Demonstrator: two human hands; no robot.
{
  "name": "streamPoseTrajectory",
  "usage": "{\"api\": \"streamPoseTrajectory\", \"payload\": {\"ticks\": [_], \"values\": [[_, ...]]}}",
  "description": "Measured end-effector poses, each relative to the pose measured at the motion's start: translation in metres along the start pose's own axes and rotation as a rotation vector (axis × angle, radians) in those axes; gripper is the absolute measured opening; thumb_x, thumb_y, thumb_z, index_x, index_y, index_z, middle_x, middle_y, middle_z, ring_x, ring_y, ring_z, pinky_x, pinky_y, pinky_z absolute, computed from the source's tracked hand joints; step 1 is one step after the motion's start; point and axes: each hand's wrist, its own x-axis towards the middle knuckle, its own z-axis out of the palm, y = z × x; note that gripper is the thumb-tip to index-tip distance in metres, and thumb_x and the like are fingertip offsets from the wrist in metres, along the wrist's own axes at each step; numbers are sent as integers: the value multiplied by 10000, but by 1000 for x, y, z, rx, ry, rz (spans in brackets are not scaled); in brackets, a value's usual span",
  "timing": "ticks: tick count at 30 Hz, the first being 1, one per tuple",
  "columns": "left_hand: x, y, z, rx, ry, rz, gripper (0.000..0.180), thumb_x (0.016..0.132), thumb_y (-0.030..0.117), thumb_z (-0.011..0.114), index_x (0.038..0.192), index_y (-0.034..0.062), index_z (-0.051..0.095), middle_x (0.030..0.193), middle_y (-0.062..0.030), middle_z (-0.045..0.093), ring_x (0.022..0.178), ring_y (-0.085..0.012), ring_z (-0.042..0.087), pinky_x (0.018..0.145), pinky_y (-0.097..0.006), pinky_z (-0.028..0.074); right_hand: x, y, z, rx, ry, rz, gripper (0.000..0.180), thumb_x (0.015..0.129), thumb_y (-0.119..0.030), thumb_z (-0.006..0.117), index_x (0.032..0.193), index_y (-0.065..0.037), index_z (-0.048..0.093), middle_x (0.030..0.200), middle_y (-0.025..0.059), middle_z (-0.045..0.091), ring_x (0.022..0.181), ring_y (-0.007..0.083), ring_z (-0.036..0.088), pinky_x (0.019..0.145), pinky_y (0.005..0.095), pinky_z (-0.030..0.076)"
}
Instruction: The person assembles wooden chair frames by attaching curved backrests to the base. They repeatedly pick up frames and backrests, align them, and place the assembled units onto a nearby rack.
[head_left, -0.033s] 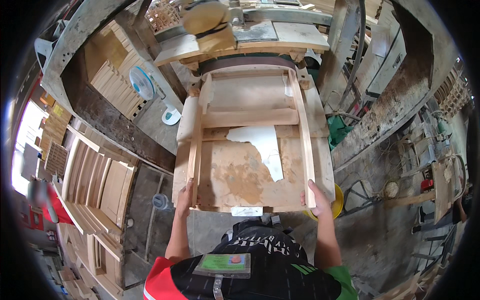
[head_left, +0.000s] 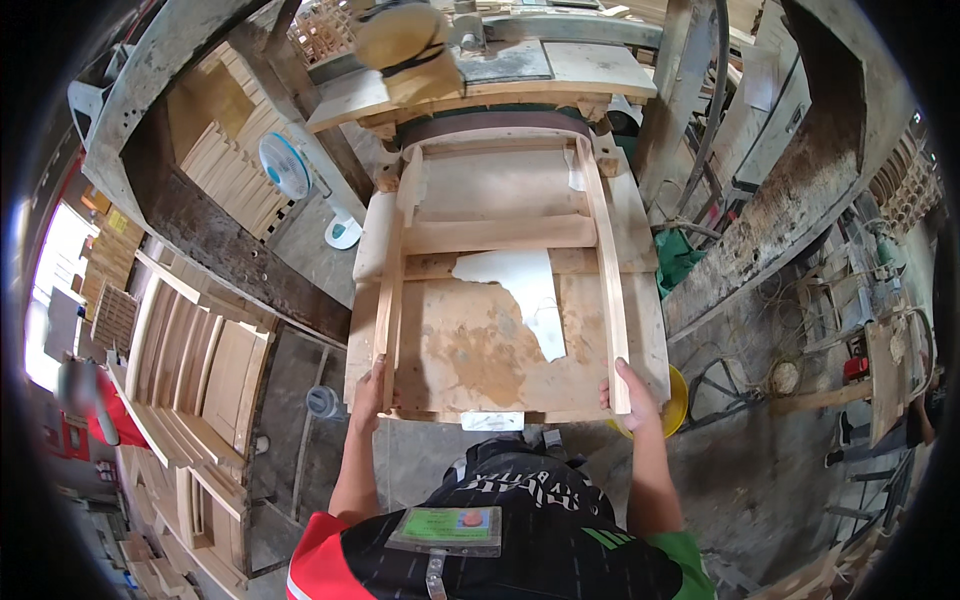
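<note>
The left hand and right hand each clasp one near end of the wooden frame. It lies over the worktop, its curved far end at the dark band

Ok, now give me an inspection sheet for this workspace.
Surface: brown-stained worktable, irregular white patch on it.
Job's things: wooden frame over the worktable.
Clutter: yellow bucket by the worktable's near right corner; translucent container on the floor, left.
Hands: left hand and right hand each grip a near end of the frame.
Cables: dark cable or hose, upper right.
Surroundings: white-and-blue fan, stacked wooden parts, person in red, all left.
</note>
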Motion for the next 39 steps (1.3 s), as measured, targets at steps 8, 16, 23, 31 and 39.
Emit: {"api": "streamPoseTrajectory", "payload": {"ticks": [8,16,23,31,39], "values": [[-3,6,-1,-174,-139,-114,649,1008,671,514,1099,43,652,790,-113,686,686,-228,713,609,-357,578,6,6,-3,125,-76,-20,510,1017,-460,616,1348,-76,562,785,47,615,577,144,593,521,314,478],[9,13,-5,-428,-377,-232,634,982,688,539,1090,78,675,747,-72,687,627,-212,676,568,-367,555,6,4,-1,189,-74,-3,509,988,-456,673,1299,-75,542,742,29,599,524,129,569,453,290,435],[14,19,2,-389,-309,-289,640,964,712,542,1008,82,649,642,-31,569,476,-197,540,460,-344,461,3,0,5,172,-36,-5,483,992,-464,660,1257,-73,562,739,25,597,517,122,556,453,283,430],[17,18,-1,-316,-288,-284,679,969,735,505,979,63,604,638,-44,528,456,-210,518,445,-345,445,2,-1,9,114,56,-7,438,1014,-465,614,1215,-78,580,732,25,590,512,125,542,460,268,423],[16,20,-7,-233,-296,-261,656,965,744,505,924,92,569,650,-25,531,495,-179,539,458,-326,438,-2,-6,15,85,133,47,443,983,-483,656,1162,-81,606,740,22,596,522,128,553,468,262,429]]}}
